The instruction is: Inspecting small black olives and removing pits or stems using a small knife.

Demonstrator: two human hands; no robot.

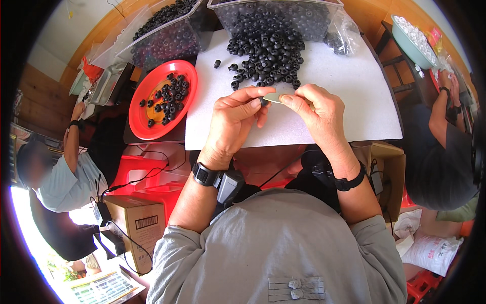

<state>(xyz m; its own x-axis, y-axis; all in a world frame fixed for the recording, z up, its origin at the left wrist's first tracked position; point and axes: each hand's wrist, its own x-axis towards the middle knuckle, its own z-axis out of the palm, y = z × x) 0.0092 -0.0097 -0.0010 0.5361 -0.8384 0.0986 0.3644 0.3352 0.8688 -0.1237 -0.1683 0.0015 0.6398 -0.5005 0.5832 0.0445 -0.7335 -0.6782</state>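
Between the thumb and fingers of my left hand point(234, 119) is a small black rounded part point(263, 101), mostly covered by the fingertips. My right hand point(320, 110) grips a short, pale, flat blade point(272, 97), whose tip meets the black part. Both hands are over the near half of the white board point(354, 109). Just beyond them spreads a heap of black rounded parts point(268, 50) with holes in their ends. To the left stands a red plastic plate point(140, 119) holding several more of the same parts.
Two clear bins, one at the back left point(157, 48) and one at the back centre point(321, 23), hold black parts. A plastic bag point(344, 38) lies at the board's far right. A cardboard box point(134, 228) stands lower left. People work at both sides.
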